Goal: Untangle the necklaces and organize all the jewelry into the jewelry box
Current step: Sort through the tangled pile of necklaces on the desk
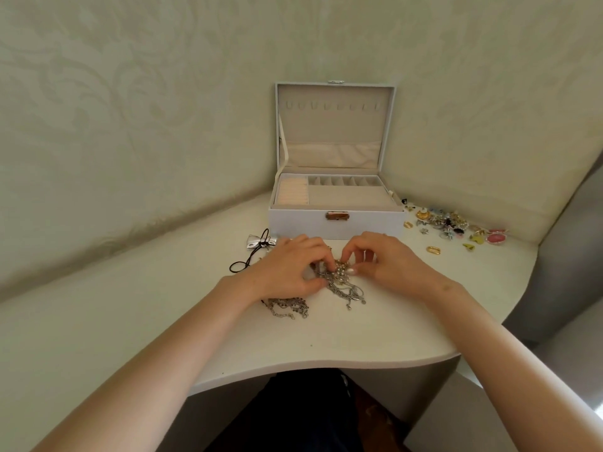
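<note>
A tangled clump of silver and gold necklace chains (pixel 342 282) lies on the white table (pixel 163 337) in front of an open white jewelry box (pixel 336 223). My left hand (pixel 293 265) pinches the clump from the left. My right hand (pixel 385 262) pinches it from the right with curled fingers. Loose chain ends trail toward me, and a second bunch of chain (pixel 290 306) lies under my left wrist. The box has an upright lid with hooks, ring rolls at left and small compartments at the back.
A silver bow pendant on a black cord (pixel 257 244) lies left of the box. A scatter of earrings, brooches and gold rings (pixel 453 228) covers the table at right. Walls close in behind and left; the table's curved front edge is near my lap.
</note>
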### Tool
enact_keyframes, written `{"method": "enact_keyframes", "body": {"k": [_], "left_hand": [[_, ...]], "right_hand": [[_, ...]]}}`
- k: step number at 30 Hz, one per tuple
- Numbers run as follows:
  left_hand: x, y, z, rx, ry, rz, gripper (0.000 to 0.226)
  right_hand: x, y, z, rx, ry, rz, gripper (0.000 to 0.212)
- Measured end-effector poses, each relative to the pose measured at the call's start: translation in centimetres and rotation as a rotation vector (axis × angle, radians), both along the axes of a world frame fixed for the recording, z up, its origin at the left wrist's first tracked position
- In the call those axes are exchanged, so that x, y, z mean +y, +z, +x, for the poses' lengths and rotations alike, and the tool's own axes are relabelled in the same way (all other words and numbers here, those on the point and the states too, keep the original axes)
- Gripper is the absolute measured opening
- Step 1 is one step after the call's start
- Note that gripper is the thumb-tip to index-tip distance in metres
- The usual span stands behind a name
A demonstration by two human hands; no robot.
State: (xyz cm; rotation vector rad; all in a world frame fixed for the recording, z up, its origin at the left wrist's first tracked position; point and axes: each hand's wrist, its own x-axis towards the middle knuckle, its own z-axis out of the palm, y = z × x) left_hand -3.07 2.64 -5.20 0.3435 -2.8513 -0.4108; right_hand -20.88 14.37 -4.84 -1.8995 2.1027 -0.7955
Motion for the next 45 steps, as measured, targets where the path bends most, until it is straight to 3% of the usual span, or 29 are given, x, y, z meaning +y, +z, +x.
{"method": "enact_keyframes", "body": {"k": [5,11,18,21,23,26,29,31,36,39,42,45], "left_hand": [[-0.1,-0.5,0.7,0.035,0.002,0.054,0.021],[0.4,-0.1,1.0,-0.082,-0.034,0.079,0.033],[0.5,-0.4,1.0,-0.129,-0.038,0.016,0.041],[0.3,-0.5,0.9,-0.069,-0.024,0.045,0.040],[0.1,-0.5,1.0,0.018,-0.004,0.102,0.043],[-0.1,-0.6,1.1,0.069,0.013,0.138,0.041],[-0.1,-0.8,1.2,0.071,0.014,0.135,0.026],[-0.3,-0.8,1.3,0.085,0.016,0.144,0.008],[-0.6,-0.7,1.3,0.110,0.041,0.105,0.030],[-0.7,-0.8,1.1,0.148,0.054,0.083,0.037],[-0.9,-1.0,1.2,0.164,0.060,0.054,0.039],[-0.8,-1.3,1.0,0.205,0.042,0.024,0.029]], "right_hand": [[0.0,-0.4,-0.1,0.035,-0.020,-0.020,0.018],[-0.6,-0.9,0.3,0.061,-0.032,-0.091,0.010],[-0.3,-0.7,0.5,-0.363,-0.116,-0.263,0.010],[0.1,-0.5,0.5,-0.428,-0.130,-0.323,0.009],[0.5,-0.6,0.2,-0.393,-0.153,-0.313,0.016],[0.7,-0.9,0.1,-0.277,-0.168,-0.129,0.017],[0.6,-1.0,0.6,-0.106,-0.152,-0.008,0.022],[0.8,-0.7,0.7,-0.096,-0.132,-0.011,0.023],[1.0,-0.6,0.7,-0.053,-0.135,-0.013,0.029],[1.1,-0.5,0.7,-0.009,-0.133,-0.013,0.022],[1.2,-0.8,0.4,-0.015,-0.121,-0.043,0.011],[1.0,-0.8,0.3,-0.094,-0.102,-0.149,0.016]]}}
